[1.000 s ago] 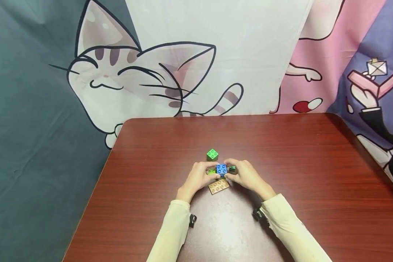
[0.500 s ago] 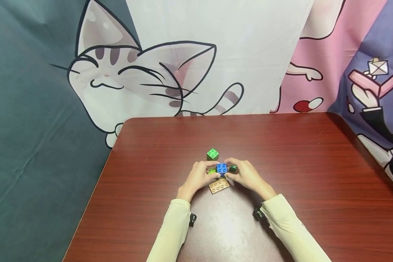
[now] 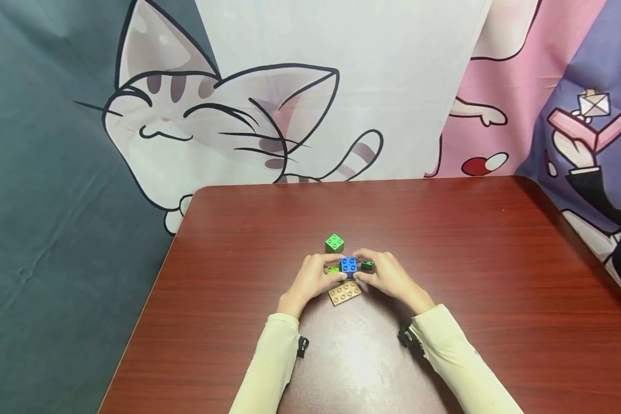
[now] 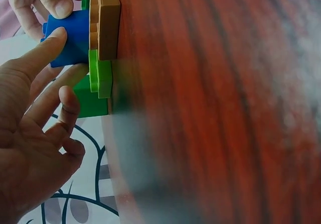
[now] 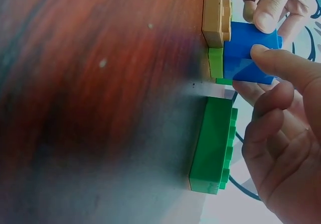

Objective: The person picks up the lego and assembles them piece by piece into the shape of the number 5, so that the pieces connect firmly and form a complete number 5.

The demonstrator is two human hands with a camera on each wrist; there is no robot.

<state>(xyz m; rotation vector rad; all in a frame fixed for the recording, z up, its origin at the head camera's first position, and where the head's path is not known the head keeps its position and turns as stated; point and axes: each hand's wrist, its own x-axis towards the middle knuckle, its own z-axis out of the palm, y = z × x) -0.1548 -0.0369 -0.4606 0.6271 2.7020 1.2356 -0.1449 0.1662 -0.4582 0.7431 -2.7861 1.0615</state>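
Note:
Both hands meet at a blue brick (image 3: pixel 349 265), the left hand (image 3: pixel 311 282) gripping its left side and the right hand (image 3: pixel 391 279) its right side. In the left wrist view the thumbs of the left hand (image 4: pixel 37 128) and the other hand press the blue brick (image 4: pixel 72 38). The right wrist view has the right hand (image 5: pixel 286 133) pinching the blue brick (image 5: pixel 248 53), which stands against a flat lime brick (image 5: pixel 215 63). A tan brick (image 3: pixel 345 292) lies just in front of the blue one. The lime brick (image 3: pixel 333 269) is partly covered by the left fingers.
A green brick (image 3: pixel 334 244) stands behind the hands. Another, dark green brick (image 3: pixel 367 265) lies beside the right fingers; it looks long in the right wrist view. The brown table (image 3: pixel 227 259) ends at printed cloths at the back.

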